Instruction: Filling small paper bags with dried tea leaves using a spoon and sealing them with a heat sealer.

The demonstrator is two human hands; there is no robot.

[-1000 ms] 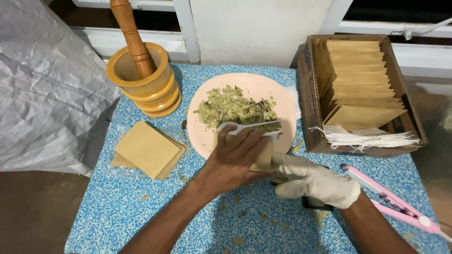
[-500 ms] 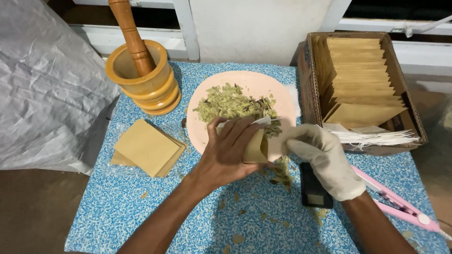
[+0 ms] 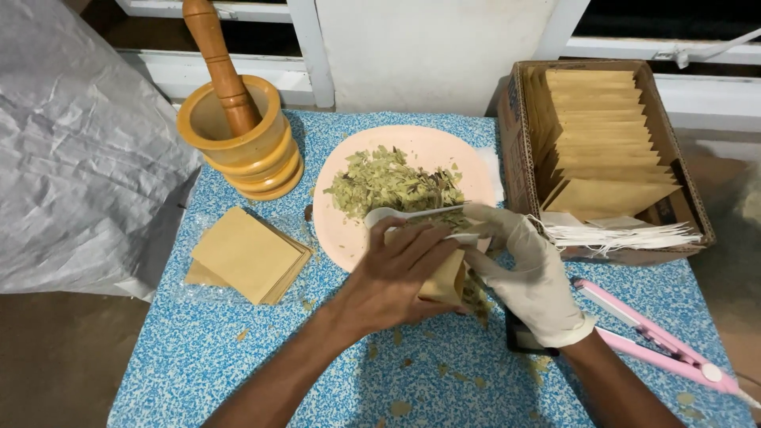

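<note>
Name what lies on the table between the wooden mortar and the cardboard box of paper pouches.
In the head view, a pink plate heaped with dried green leaves lies between the mortar and the cardboard box.

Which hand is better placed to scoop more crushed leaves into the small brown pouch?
Right, probably. The gloved right hand already holds the white spoon over the dried leaves on the pink plate. The bare left hand is busy gripping the brown pouch.

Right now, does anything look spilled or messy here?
Yes: dried leaf bits lie scattered on the blue tablecloth, off the pink plate, under the brown packet both hands hold.
</note>
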